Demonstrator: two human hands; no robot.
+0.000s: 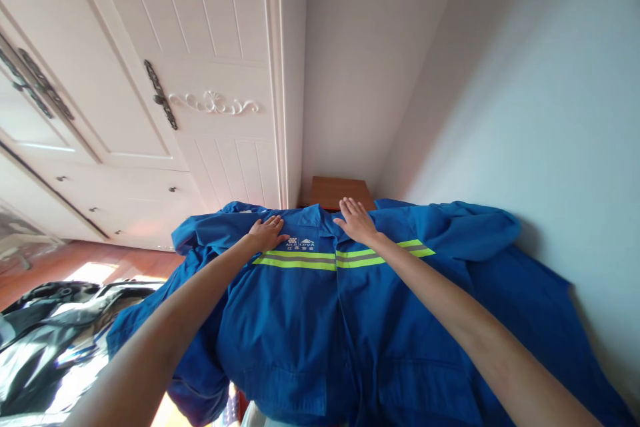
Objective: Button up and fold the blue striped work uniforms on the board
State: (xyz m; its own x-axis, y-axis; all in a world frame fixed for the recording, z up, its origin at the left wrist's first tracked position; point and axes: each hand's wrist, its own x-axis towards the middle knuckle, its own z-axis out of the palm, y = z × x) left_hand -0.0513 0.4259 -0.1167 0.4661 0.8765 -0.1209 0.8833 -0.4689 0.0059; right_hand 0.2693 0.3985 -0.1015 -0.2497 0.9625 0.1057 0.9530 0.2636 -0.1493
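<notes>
A blue work jacket (295,307) with yellow-green reflective strips lies spread out, front side up, its collar at the far end. My left hand (269,233) rests flat on the chest, just above the white printed logo, fingers spread. Near the collar, my right hand (356,220) lies with its fingers stretched out over the other shoulder side. Neither hand grips the cloth. The sleeves fall to both sides, and more blue cloth (530,320) shows at the right. What supports the jacket is mostly hidden beneath it.
A white wardrobe (225,13) with dark handles stands at the left and ahead. A brown wooden piece (343,192) shows behind the collar. The pale wall (550,113) borders the right. Dark and grey items (55,327) lie at lower left above the wooden floor (75,260).
</notes>
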